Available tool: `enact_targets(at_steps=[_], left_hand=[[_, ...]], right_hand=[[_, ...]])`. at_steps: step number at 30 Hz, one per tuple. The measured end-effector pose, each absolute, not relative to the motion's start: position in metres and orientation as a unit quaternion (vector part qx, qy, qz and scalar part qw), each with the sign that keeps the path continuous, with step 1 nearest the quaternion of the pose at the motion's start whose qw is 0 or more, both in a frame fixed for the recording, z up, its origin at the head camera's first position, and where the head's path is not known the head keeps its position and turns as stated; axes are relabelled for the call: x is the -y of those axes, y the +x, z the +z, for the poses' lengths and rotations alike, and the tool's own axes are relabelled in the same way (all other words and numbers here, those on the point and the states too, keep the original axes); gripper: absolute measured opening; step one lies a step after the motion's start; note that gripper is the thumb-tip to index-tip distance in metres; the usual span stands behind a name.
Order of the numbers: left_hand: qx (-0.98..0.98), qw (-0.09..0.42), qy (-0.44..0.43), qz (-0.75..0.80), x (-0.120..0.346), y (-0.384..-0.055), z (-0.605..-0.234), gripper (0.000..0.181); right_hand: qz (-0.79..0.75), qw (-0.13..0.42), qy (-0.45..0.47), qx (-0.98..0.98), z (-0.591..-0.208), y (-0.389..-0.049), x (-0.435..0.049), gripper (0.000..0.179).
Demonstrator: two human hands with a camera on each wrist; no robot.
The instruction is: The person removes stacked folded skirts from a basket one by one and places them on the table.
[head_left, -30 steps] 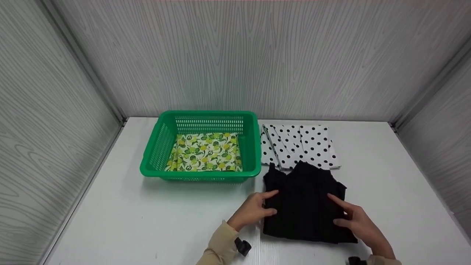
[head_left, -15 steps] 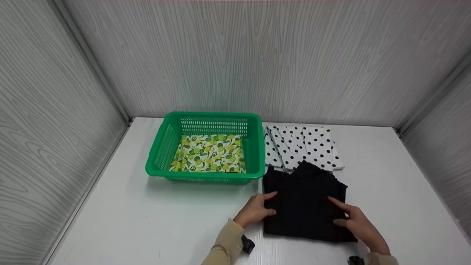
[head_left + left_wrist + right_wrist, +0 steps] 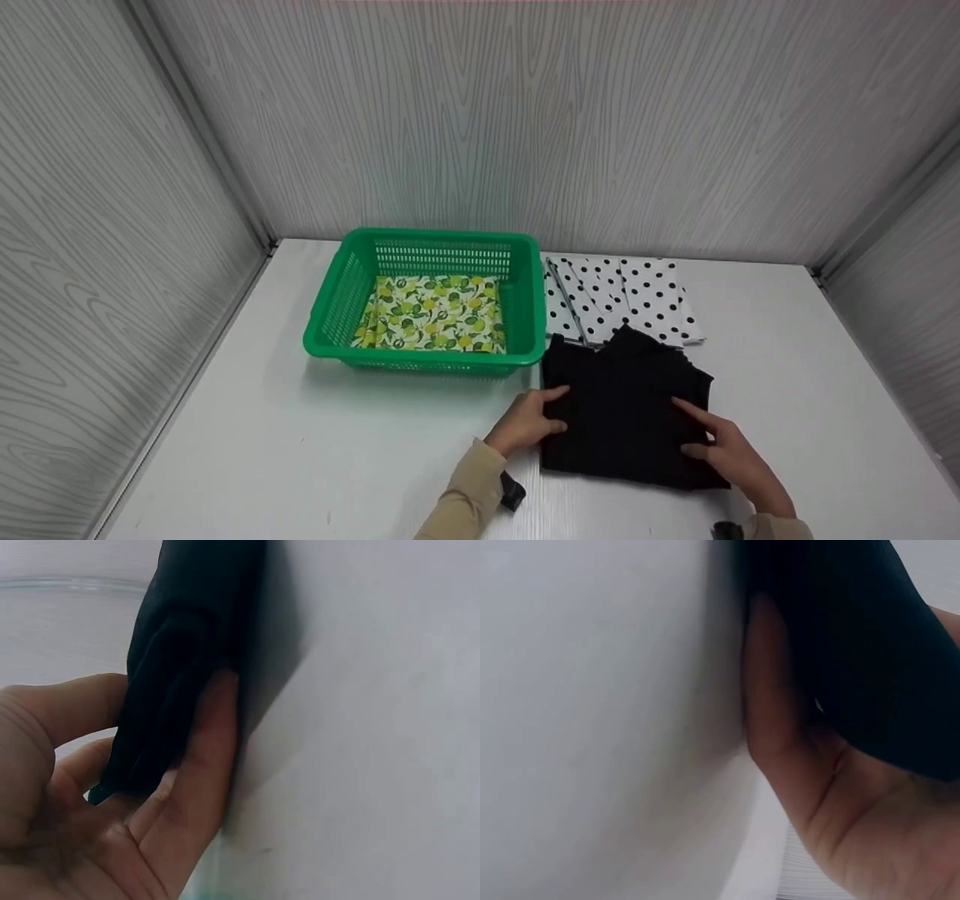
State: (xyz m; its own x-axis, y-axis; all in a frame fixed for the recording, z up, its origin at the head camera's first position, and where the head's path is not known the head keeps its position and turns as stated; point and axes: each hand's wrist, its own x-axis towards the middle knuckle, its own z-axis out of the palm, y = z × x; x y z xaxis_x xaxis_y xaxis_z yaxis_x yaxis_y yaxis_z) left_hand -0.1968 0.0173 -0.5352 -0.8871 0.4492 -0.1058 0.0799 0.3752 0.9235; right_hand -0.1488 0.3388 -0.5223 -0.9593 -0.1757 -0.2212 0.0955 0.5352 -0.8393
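A folded black garment (image 3: 622, 420) lies at the front right of the head view, its far edge uneven with a pointed flap. My left hand (image 3: 521, 421) grips its left side, and my right hand (image 3: 731, 454) holds the right side. In the left wrist view, several layers of the black cloth (image 3: 169, 652) sit between thumb and fingers (image 3: 210, 742), one finger reaching underneath. The right wrist view has the garment (image 3: 877, 660) lying over the palm, with a finger (image 3: 769, 682) under it along the white surface.
A green plastic basket (image 3: 427, 358) stands left of the garment, with a folded lemon-print cloth (image 3: 439, 311) inside. Behind the garment lies a folded white cloth with black dots (image 3: 649, 300), partly overlapped by the flap. Pale wood-grain walls (image 3: 480, 127) enclose the white table (image 3: 225, 435).
The head view has swung slightly left. The raised folds on the black garment have flattened into a smoother top, while both hands keep hold of its sides.
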Motion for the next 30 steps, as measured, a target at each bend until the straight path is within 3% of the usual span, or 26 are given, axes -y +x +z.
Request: enact_targets(at_steps=[7,12,17,21,26,30], left_hand=[[-0.83,0.163,0.158,0.509,-0.017,-0.198,-0.533,0.062],[-0.874,0.158,0.187,0.419,-0.015,-0.191,-0.51,0.054],[-0.875,0.192,0.242,0.373,0.0,-0.193,-0.474,0.042],[-0.831,0.192,0.29,0.434,0.022,-0.201,-0.449,0.039],[-0.813,0.119,0.291,0.49,0.053,-0.216,-0.427,0.038],[-0.818,0.069,0.256,0.51,0.075,-0.227,-0.42,0.047]], right_hand=[[-0.45,0.1,-0.034,-0.887,-0.523,-0.149,-0.334,0.072],[-0.378,-0.028,-0.018,-0.925,-0.512,-0.147,-0.331,0.059],[-0.37,-0.143,0.007,-0.918,-0.488,-0.157,-0.323,0.049],[-0.396,-0.15,0.0,-0.906,-0.467,-0.171,-0.307,0.046],[-0.436,-0.131,-0.023,-0.89,-0.444,-0.192,-0.28,0.045],[-0.478,-0.127,-0.034,-0.869,-0.431,-0.206,-0.255,0.046]])
